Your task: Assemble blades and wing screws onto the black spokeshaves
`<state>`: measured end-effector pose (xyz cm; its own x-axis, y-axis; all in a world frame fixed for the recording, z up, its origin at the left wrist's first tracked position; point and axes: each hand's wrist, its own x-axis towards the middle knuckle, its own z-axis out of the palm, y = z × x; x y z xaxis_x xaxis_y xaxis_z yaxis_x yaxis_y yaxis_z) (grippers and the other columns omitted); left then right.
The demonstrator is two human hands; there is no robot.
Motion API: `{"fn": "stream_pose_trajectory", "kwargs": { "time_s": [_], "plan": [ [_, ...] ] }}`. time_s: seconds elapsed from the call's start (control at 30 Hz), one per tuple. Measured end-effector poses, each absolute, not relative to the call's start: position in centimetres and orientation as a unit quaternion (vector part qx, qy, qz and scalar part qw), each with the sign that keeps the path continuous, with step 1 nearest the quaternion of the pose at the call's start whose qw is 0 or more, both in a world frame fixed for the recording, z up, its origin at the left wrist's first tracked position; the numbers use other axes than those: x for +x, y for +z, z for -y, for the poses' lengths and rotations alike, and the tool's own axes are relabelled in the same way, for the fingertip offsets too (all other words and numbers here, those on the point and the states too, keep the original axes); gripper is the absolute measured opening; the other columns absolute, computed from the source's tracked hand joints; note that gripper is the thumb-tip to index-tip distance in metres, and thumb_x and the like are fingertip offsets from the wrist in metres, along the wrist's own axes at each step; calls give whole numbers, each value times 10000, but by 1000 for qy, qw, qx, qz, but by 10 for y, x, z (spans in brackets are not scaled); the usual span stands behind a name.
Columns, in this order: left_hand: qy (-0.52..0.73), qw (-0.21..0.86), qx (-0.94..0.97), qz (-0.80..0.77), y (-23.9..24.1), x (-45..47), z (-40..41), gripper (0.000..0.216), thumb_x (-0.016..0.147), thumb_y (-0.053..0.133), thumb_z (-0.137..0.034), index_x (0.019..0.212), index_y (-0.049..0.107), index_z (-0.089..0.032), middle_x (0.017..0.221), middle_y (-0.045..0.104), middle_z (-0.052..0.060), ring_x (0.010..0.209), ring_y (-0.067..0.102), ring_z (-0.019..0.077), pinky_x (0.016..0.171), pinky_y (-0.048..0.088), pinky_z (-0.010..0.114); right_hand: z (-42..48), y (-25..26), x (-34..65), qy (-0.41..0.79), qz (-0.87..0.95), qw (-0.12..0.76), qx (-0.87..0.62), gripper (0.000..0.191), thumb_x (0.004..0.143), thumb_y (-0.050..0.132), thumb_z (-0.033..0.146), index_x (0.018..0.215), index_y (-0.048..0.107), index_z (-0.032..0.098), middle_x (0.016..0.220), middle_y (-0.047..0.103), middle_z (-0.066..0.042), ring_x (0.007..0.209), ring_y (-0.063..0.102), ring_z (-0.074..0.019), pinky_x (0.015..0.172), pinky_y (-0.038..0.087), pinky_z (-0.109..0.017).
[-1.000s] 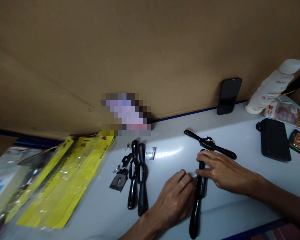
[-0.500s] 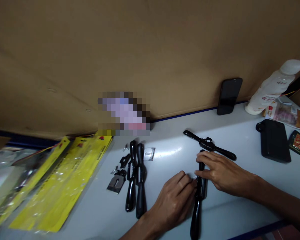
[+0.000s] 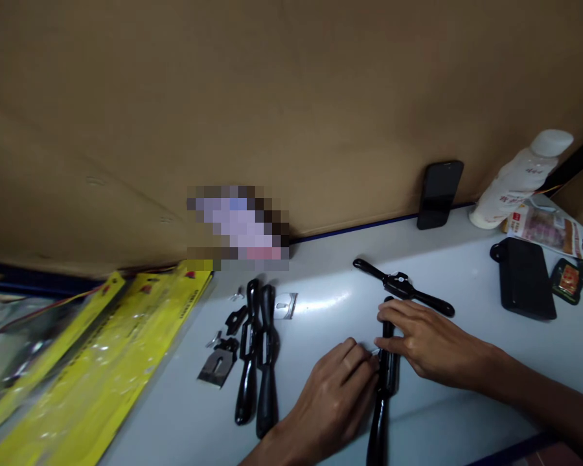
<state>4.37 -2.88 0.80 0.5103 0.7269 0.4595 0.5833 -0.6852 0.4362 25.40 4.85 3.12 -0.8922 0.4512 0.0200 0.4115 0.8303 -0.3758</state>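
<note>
A black spokeshave [image 3: 379, 414] lies lengthwise before me on the table. My right hand [image 3: 425, 336] grips its far handle, thumb and fingers closed around it. At the left side of its middle, my left hand [image 3: 337, 391] is closed in a pinch; a small shiny bit shows at the fingertips, too hidden to name. Just beyond lies another spokeshave [image 3: 399, 285], set crosswise. To the left rest two black spokeshave bodies, one glossy [image 3: 247, 382] and one duller [image 3: 267, 395]. Around them are a slotted blade [image 3: 218, 367], a second blade [image 3: 286, 306], a black cap piece [image 3: 235, 320] and small screws [image 3: 214, 338].
Yellow-backed plastic packaging [image 3: 140, 349] covers the left side. A phone [image 3: 440, 194] leans on the cardboard wall [image 3: 320, 116] at the back. To the right stand a white bottle [image 3: 519, 184], a black case [image 3: 527, 278] and snack packets [image 3: 547, 230]. A blurred patch hides one object.
The view has shifted slightly, so the things sit a little lower and further left. Both hands keep the same places on the spokeshave, with little visible finger movement.
</note>
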Motion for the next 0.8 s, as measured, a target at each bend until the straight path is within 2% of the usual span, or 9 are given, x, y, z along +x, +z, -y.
{"fn": "stream_pose_trajectory", "kwargs": {
  "time_s": [0.37,0.57,0.8],
  "plan": [
    [326,156,855,-371,6,42,26,204,934,458,-46,1061,586,-140,870,625,96,756,547,190,632,537,312,-48,37,254,163,959,57,-223,277,886,572,57,1068,740,180,1163,629,-116,1148,535,-236,977,464,-396],
    [323,168,848,-384,4,42,25,169,940,500,-88,1064,600,-146,907,633,88,790,575,191,661,548,320,-50,38,253,138,964,65,-218,241,919,581,110,1079,744,186,1173,625,-110,1161,529,-234,1054,414,-416],
    [334,154,848,-382,7,45,25,148,941,510,-77,1041,602,-136,866,624,73,760,560,179,625,530,297,-51,41,253,139,969,39,-200,312,912,521,44,1124,720,156,1182,621,-118,1187,520,-226,1043,436,-389]
  ]
}}
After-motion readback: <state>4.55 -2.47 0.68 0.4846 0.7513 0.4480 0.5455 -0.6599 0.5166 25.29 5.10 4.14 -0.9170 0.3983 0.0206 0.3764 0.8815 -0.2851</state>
